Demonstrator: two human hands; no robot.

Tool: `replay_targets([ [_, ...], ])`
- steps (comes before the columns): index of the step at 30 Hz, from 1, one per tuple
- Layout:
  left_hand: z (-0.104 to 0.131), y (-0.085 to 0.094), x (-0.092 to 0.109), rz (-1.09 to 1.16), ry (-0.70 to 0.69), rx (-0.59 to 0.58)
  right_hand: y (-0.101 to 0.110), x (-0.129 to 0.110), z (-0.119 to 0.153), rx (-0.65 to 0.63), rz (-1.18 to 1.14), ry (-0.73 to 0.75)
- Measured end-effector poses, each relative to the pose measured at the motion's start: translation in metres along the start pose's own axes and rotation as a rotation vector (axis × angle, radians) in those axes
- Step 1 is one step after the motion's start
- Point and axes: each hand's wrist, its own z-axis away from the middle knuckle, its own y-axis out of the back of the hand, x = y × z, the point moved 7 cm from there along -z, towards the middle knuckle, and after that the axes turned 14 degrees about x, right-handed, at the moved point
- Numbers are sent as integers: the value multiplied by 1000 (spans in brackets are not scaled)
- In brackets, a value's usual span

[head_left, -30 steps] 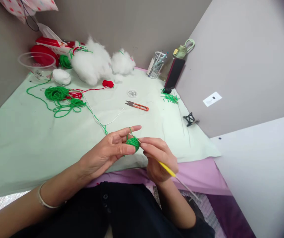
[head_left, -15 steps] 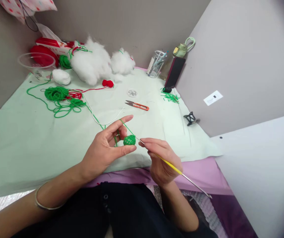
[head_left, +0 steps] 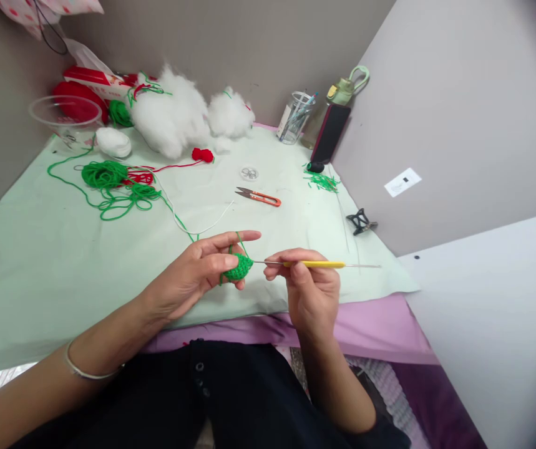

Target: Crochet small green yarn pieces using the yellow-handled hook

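A small green crocheted piece [head_left: 238, 267] is pinched between the thumb and fingers of my left hand [head_left: 197, 268]. Green yarn loops over the outstretched index finger and runs down to the piece. My right hand [head_left: 312, 284] grips a crochet hook [head_left: 321, 264] by its yellow handle, the shaft lying nearly level. Its thin metal tip meets the right edge of the piece. A green strand leads back to a loose tangle of green yarn [head_left: 103, 175] on the left of the table.
Orange thread snips [head_left: 261, 197] lie beyond my hands, near a small round container [head_left: 249, 173]. White stuffing [head_left: 169, 115] sits at the back, with a clear cup [head_left: 291, 125] and a phone [head_left: 331, 134] at the back right. A black stand [head_left: 361, 222] is on the right.
The hook has swung from a slant to nearly level as my right hand turned. My left thumb has moved up over the green piece, and my left index finger has come down slightly.
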Motion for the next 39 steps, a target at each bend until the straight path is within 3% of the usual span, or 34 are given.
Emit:
replay_targets([
  [5,2,11,6,-232,-195,51,1,8,-5,78,-81,-131],
  [8,3,12,7,-282,-242,60,2,12,-7,107,-106,-204],
  [12,0,10,3,-148,-142,26,0,11,-6,95,-120,-216],
  [17,-2,2,-8,49,59,-136,-4,8,-6,42,-127,-179],
  [20,-2,0,-8,77,75,-184,-4,8,-6,18,-131,-198],
  [25,-1,0,-4,-23,-1,-123,-9,12,-4,-57,-193,-233],
  [28,2,-3,0,-122,-98,-95,-13,7,-2,-109,-143,-121],
  [34,4,-1,6,-274,-220,-14,-15,-18,5,-115,216,339],
  [37,4,0,11,-290,-303,39,-16,-20,7,-105,226,371],
  [39,5,-1,14,-323,-367,68,-14,-14,4,-72,126,276],
])
